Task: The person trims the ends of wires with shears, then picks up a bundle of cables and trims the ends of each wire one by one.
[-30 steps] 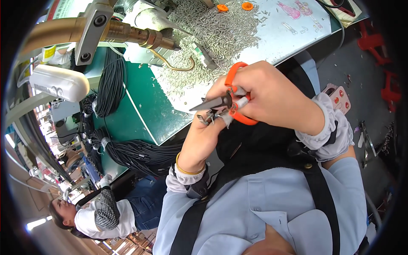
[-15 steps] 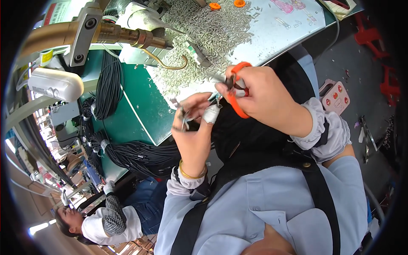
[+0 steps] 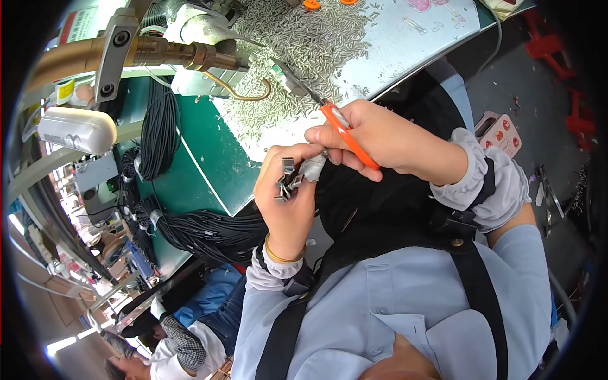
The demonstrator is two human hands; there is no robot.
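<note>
My left hand is closed around several small shiny metal clips, which poke out between its curled fingers. White tape wraps its thumb. My right hand holds orange-handled scissors against its palm, the dark blades pointing up and left over the metal pile. The right thumb and fingertips meet those of the left hand; whatever is pinched between them is too small and covered to make out. A heap of small silvery metal pieces lies on the white tabletop just beyond both hands.
A brass-coloured pipe arm and a curved thin tube reach over the bench from the left. Bundles of black cable lie on the green mat. Red stools stand at right. Another person works at lower left.
The scissors have swung so their blades point up and away from my left hand. My right fingertips have come to the left ones. The person at lower left has bent lower.
</note>
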